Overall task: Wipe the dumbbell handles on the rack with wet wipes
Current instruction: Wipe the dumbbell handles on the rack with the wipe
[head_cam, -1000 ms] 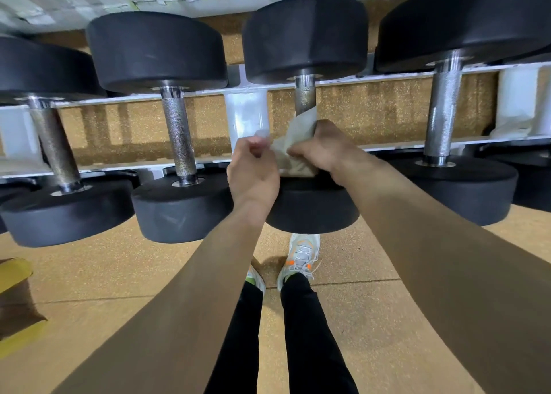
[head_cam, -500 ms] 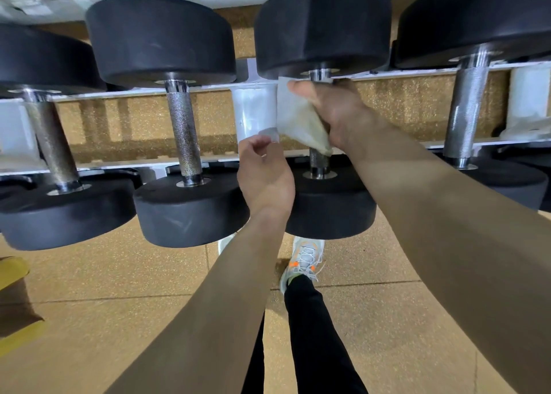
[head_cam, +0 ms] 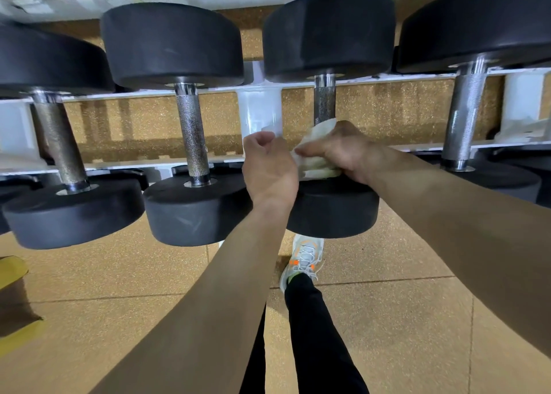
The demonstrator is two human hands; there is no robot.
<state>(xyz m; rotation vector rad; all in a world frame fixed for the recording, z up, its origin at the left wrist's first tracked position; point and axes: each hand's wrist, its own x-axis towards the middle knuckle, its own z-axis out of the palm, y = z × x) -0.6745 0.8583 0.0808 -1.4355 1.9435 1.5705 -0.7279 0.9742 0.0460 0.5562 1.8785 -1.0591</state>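
Several black dumbbells with knurled steel handles lie across a white rack (head_cam: 387, 78). My right hand (head_cam: 343, 152) grips a crumpled white wet wipe (head_cam: 316, 159) wrapped round the lower end of the third dumbbell's handle (head_cam: 324, 104), just above its near weight head (head_cam: 331, 208). My left hand (head_cam: 268, 167) hovers just left of it with curled fingers, and a small white scrap (head_cam: 268, 127) shows at its fingertips. The lower part of that handle is hidden by the wipe and my right hand.
Neighbouring dumbbell handles stand to the left (head_cam: 192, 134) and right (head_cam: 465, 116), with another at the far left (head_cam: 58, 143). A white rack post (head_cam: 259, 107) rises behind my left hand. My shoe (head_cam: 304, 259) is on the cork-coloured floor below. A yellow object (head_cam: 12, 269) lies at the left edge.
My right hand slid the wipe from the lower end of the handle up to the top, then back down to the lower end. My left hand stayed beside it.
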